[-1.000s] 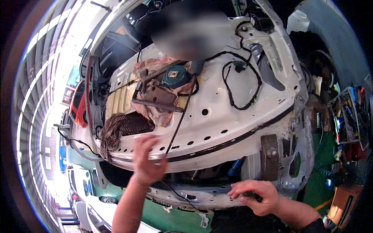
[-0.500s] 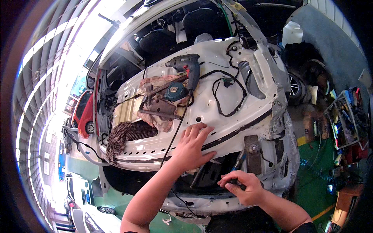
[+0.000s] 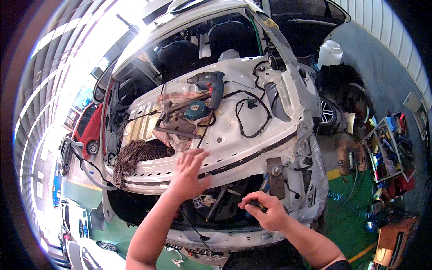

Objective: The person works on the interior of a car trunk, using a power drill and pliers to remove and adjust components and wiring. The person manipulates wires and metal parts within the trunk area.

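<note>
My left hand (image 3: 189, 171), fingers apart and holding nothing, is over the front edge of a white car-body panel (image 3: 234, 155). Whether it touches the metal I cannot tell. Lower right, my right hand (image 3: 267, 211) is closed around a dark handle (image 3: 257, 205) whose working end is not clear. It sits above the dark opening (image 3: 238, 198) of the car's rear, beside a brown metal plate with a bolt (image 3: 276, 180). On the panel lie a grey power drill (image 3: 216, 90), a dark green round-bodied tool (image 3: 196, 110), a pinkish rag (image 3: 180, 140) and a striped cloth (image 3: 132, 159).
A black wiring harness (image 3: 243, 130) loops over the panel, and a dark cable runs down past my left hand. To the right stand a loose wheel (image 3: 327, 111), a white plastic jug (image 3: 330, 54) and a tool rack (image 3: 389, 148). A red car (image 3: 87, 128) is at left.
My left hand has shifted left along the panel edge. The right hand keeps its grip on the dark handle near the plate. The whole view has shifted slightly.
</note>
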Demonstrator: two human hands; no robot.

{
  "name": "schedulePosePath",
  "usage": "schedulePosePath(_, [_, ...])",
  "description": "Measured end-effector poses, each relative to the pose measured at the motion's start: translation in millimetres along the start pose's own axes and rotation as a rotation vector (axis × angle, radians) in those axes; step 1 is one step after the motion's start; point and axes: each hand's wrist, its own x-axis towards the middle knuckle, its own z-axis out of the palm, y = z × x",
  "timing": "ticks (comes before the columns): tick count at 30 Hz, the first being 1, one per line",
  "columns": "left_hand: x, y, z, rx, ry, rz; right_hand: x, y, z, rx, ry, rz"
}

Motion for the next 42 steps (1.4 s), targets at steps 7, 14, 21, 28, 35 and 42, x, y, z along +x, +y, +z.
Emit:
schedulePosePath(7, [-57,-111,-13,0.181,0.405,-0.363,1,0,3,-0.043,-0.046,0.0])
schedulePosePath(14, [-89,-159,9,0.207,0.473,-0.604,4,-25,19,-0.556,-0.091,-0.481])
schedulePosePath(21, [-66,-141,-5,0.317,0.299,-0.463,41,-115,15,-0.766,0.033,-0.478])
schedulePosePath(28, [-87,-151,-6,0.096,0.51,-0.499,225,-124,8,0.408,0.749,-0.027])
schedulePosePath(35, [-96,-159,-10,0.04,0.535,-0.529,333,-6,80,0.424,0.893,0.204])
schedulePosePath(42, [-84,-159,2,-0.01,0.529,-0.51,350,53,101,-0.727,0.788,-0.357])
